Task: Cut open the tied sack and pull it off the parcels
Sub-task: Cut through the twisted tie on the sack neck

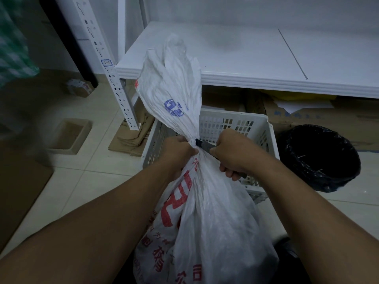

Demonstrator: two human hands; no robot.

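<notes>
A white woven sack (213,228) with red and blue print stands upright in front of me, full below and cinched at a tight neck. Its loose top (174,83) fans upward against the shelf edge. My left hand (178,152) is clenched around the sack's neck from the left. My right hand (231,154) grips a dark utility knife (203,144), whose tip touches the neck from the right. The parcels inside are hidden by the sack; the tie itself is not visible.
A white slotted plastic crate (242,128) sits just behind the sack. A black-lined bin (322,158) stands at right. A white metal shelf (256,64) hangs over flattened cardboard (307,115). A small open box (69,136) lies on the tiled floor at left.
</notes>
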